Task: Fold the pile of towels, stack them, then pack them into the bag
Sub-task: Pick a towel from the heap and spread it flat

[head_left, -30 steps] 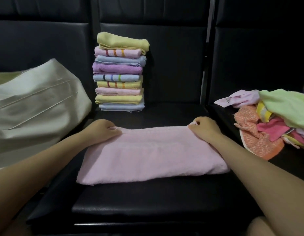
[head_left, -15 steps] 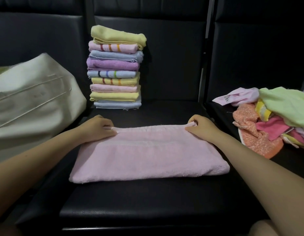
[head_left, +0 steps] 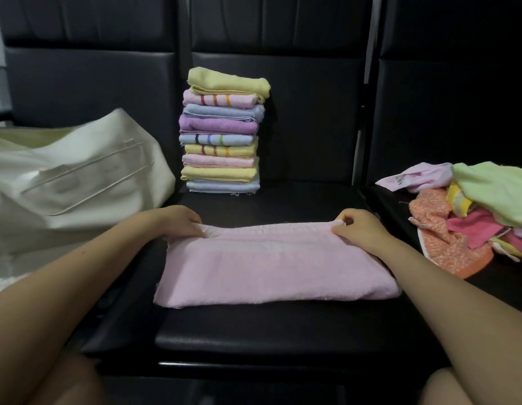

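A pink towel (head_left: 277, 264), folded in half, lies flat across the middle black seat (head_left: 268, 337). My left hand (head_left: 178, 223) pinches its far left corner and my right hand (head_left: 359, 229) pinches its far right corner, both at the far edge. Behind it, against the seat back, stands a stack of several folded towels (head_left: 224, 133) in yellow, pink, blue and purple. A pile of unfolded towels (head_left: 473, 211), green, orange, pink and yellow, lies on the right seat. The cream bag (head_left: 72, 176) slumps on the left seat.
Black padded seat backs (head_left: 312, 112) rise behind everything. My knees show at the bottom corners of the view. Bare black seat lies between the pink towel and the stack, and in front of the towel.
Both hands have stayed at the towel's far corners, and the far edge now looks slightly lifted and bunched. The camera has shifted, moving the scene right in view.
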{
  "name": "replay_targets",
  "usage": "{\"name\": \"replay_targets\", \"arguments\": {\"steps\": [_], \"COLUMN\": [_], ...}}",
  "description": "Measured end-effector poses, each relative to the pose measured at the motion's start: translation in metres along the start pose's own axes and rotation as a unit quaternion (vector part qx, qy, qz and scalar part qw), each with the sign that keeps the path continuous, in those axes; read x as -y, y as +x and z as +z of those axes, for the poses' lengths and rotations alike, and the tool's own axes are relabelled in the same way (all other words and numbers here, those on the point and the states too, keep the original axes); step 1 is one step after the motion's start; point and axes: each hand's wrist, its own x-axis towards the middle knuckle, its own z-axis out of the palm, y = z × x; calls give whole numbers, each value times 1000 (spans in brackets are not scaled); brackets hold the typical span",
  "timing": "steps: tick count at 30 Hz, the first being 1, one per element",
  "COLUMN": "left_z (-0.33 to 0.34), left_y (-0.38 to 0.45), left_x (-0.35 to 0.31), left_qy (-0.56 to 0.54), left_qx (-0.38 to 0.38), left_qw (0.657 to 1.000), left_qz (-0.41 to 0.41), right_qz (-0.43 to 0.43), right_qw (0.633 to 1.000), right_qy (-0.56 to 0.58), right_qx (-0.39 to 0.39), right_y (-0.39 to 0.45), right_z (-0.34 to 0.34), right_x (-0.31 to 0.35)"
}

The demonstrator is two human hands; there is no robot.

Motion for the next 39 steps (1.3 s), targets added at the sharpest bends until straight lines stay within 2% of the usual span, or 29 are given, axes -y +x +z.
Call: {"name": "replay_targets", "arguments": {"steps": [4,9,14,16,19,21,23,26,29,34,39], "left_z": [3,6,13,18,21,16,3,-27,-66,-124,-163], "left_y": [-16,-30,-43,-46,-51,-58,-66,-80,-97,-132,-165], "left_x": [-3,-4,-9,-6,0,-3,-11,-28,-49,-77,-84], "left_qy": [-36,-76,-49,-90,-163,-236,-305,-373,-410,-374,-432], "left_qx": [25,45,-37,-64,-107,-148,-222,-335,-396,-461,-441], "left_qw": [998,993,998,994,981,960,926,863,814,789,769], "left_qz": [-52,-82,-28,-18,-9,5,25,68,113,158,164], "right_qz": [-6,-20,-8,16,33,26,16,4,-41,-84,-80], "right_qw": [1000,1000,998,997,999,998,992,959,931,914,897], "right_qy": [-4,7,51,60,43,57,117,227,283,315,359], "right_qx": [8,-18,-43,-42,8,9,-53,-169,-226,-242,-244], "right_y": [-17,-31,-39,-42,-49,-55,-60,-64,-66,-79,-96], "right_z": [-5,-11,-15,-18,-20,-22,-29,-58,-102,-165,-206], "right_x": [6,13,21,22,22,27,39,71,110,167,200]}}
